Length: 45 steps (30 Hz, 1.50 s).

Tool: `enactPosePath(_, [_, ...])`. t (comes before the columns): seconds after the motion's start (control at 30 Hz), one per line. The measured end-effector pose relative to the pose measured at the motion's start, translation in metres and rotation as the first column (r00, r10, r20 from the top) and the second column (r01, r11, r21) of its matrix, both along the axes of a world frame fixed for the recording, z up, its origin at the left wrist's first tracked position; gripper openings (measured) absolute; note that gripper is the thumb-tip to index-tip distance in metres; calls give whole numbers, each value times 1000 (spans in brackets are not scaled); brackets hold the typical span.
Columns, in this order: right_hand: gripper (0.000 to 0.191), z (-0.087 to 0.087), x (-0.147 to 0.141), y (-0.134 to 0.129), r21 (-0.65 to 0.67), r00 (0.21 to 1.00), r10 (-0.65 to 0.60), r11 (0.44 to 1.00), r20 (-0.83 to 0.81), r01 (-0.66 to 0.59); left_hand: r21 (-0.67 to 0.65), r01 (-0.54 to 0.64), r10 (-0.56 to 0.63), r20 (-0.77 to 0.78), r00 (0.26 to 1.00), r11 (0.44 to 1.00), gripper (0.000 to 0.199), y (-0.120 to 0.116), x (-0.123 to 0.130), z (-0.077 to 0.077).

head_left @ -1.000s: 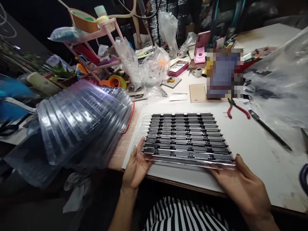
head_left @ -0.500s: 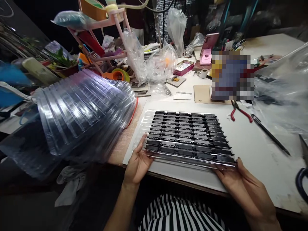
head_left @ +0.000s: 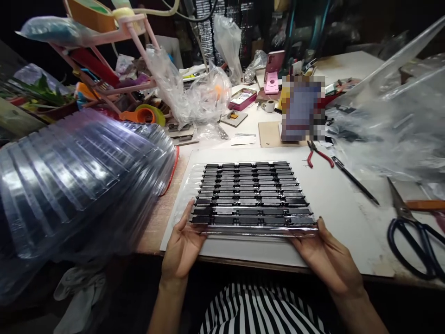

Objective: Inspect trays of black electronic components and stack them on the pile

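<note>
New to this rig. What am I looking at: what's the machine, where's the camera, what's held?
There is no robot: these are a person's bare hands, seen by one camera worn on the head, looking forward and down. The left hand and right hand hold a clear plastic tray by its near corners. Rows of small black parts fill it. Under it is a white board. To the right lie red-handled pliers, a dark pen-like tool and scissors. To the left is a pile of ribbed clear plastic. A pixelated patch behind hides whatever is there.
</note>
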State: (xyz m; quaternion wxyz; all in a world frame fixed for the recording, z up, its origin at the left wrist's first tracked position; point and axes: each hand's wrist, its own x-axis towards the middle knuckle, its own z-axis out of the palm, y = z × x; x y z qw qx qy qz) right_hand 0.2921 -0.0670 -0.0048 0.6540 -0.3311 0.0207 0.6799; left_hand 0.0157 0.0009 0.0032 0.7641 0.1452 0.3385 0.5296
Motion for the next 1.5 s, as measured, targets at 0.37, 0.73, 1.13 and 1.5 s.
enactPosePath(0.37, [29, -1, 1, 1, 128, 998, 49, 991, -47, -43, -10, 5, -4, 61, 998, 1000, 43, 2, 2, 0])
enactPosePath(0.73, [29, 7, 5, -4, 142, 950, 24, 987, 313, -72, -57, -62, 61, -8, 998, 996, 34, 3, 4, 0])
enactPosePath(1.13, [30, 0, -1, -4, 54, 946, -62, 997, 318, 47, 51, 29, -23, -117, 993, 998, 45, -7, -2, 0])
enactPosePath(1.5, [64, 12, 23, -34, -263, 864, 152, 965, 480, -23, -10, -20, 18, -161, 987, 1000, 39, -5, 2, 4])
